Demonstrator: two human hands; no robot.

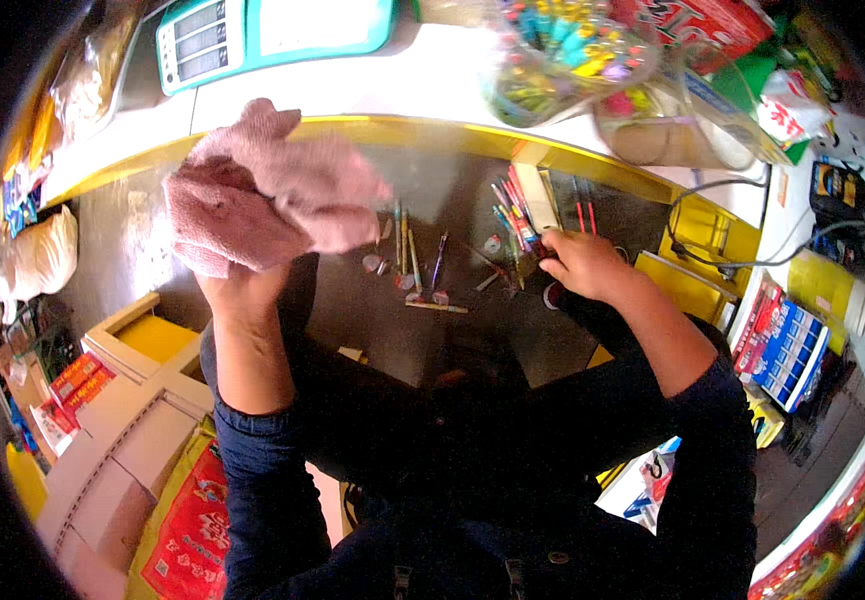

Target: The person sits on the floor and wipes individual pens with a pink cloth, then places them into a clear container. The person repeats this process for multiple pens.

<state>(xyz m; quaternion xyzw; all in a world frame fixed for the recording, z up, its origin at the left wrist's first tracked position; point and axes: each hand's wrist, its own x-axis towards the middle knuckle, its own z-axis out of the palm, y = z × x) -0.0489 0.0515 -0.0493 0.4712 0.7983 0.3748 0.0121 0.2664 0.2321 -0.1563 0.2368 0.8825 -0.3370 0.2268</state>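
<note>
My left hand (241, 289) is raised at the left and grips a bunched pink cloth (237, 217), whose right end is blurred. At the right, my right hand (582, 262) closes its fingers near the lower end of a bundle of pens and pencils (515, 202); the exact hold is partly hidden. A pale narrow box (536, 191) lies beside that bundle. Between the hands, several loose pens and pencils (411, 251) lie on a dark brown surface (372, 330). Two red pencils (584, 206) lie right of the bundle.
A white counter with a yellow edge (402, 124) crosses the top, bearing a teal scale (275, 37) and a clear tub of colourful items (567, 60). A black cable (725, 262) loops at the right. Cartons (124, 450) stand at the lower left, a blue and red box (781, 337) at the right.
</note>
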